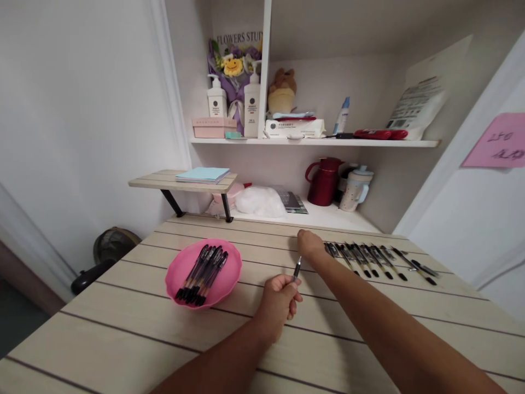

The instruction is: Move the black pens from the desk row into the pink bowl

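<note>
My left hand (279, 301) is closed around a black pen (297, 269) whose tip points up and away from me over the wooden table (123, 328). My right hand (310, 243) reaches further out, fingers curled at the left end of a row of several black pens (377, 261) laid side by side on the table; what it grips is hidden. A pink bowl (180, 265) to the left holds several more black pens (203, 268).
A small wooden riser (164, 181) with a light blue notebook (203, 174) stands at the back left. Shelves behind hold a red jug (324, 180), a white cup (356, 189), bottles, a tissue pack and a plush toy. A pink note (498, 140) hangs at right.
</note>
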`<state>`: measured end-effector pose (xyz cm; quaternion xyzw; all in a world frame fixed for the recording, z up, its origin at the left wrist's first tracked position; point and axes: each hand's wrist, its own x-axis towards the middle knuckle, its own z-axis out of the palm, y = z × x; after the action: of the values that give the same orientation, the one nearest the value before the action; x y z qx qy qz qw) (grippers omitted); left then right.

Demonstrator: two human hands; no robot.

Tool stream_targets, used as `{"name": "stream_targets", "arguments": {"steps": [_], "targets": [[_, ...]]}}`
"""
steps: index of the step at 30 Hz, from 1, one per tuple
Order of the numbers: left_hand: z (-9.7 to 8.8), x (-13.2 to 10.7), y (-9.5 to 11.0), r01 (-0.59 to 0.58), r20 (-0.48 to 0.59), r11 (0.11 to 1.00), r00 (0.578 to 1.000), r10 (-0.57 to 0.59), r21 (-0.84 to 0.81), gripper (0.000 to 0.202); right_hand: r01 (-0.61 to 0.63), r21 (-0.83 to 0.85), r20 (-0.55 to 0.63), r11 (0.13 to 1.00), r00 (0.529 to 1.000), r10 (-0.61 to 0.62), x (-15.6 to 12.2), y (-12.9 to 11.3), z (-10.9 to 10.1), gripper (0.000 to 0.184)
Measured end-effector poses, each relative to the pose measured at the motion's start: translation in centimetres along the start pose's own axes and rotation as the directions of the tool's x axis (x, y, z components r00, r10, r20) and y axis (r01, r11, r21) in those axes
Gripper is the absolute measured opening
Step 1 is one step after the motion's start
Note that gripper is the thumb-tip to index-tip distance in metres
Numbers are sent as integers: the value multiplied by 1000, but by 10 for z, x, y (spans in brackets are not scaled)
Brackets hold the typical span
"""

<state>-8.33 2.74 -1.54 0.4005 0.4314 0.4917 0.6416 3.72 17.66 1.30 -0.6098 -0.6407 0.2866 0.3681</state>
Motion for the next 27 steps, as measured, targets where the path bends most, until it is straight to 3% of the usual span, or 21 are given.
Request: {"name": "stream_targets", "arguments": {"steps": [5, 10, 13, 14, 16, 18, 20, 22, 27], "targets": [[0, 0, 4, -25, -7, 999, 1000, 25, -21, 26, -86, -175, -55, 981, 995, 78, -11, -9, 13, 15], [-2, -2, 5, -39, -2, 999, 999, 39, -23, 29, -59, -132, 43, 990, 997, 65, -50, -5, -3, 5], [1, -6, 3, -26, 64, 1000, 998, 25, 14, 32, -72, 67, 104, 995, 993, 65, -82, 8, -27, 17], [3, -8, 3, -23, 91, 999, 996, 20, 30, 33, -99, 294, 125, 951, 990, 65, -91, 13, -35, 17], [7, -12, 1, -15, 138, 998, 990, 6, 60, 37, -131, 633, 112, 763, 991, 77, -107, 22, -50, 18], [10, -16, 0, -4, 174, 995, 985, -13, 98, 38, -116, 805, 71, 582, 992, 100, -119, 27, -60, 22], [13, -19, 0, -5, 193, 988, 981, -25, 154, 38, -80, 858, 32, 507, 994, 104, -127, 28, -64, 26], [13, -21, 0, -21, 203, 976, 979, -24, 215, 35, -56, 869, 17, 492, 996, 83, -132, 26, -64, 28], [12, -20, 1, -92, 212, 949, 977, 27, 301, 33, -34, 825, 20, 564, 999, 31, -139, 15, -60, 33]]}}
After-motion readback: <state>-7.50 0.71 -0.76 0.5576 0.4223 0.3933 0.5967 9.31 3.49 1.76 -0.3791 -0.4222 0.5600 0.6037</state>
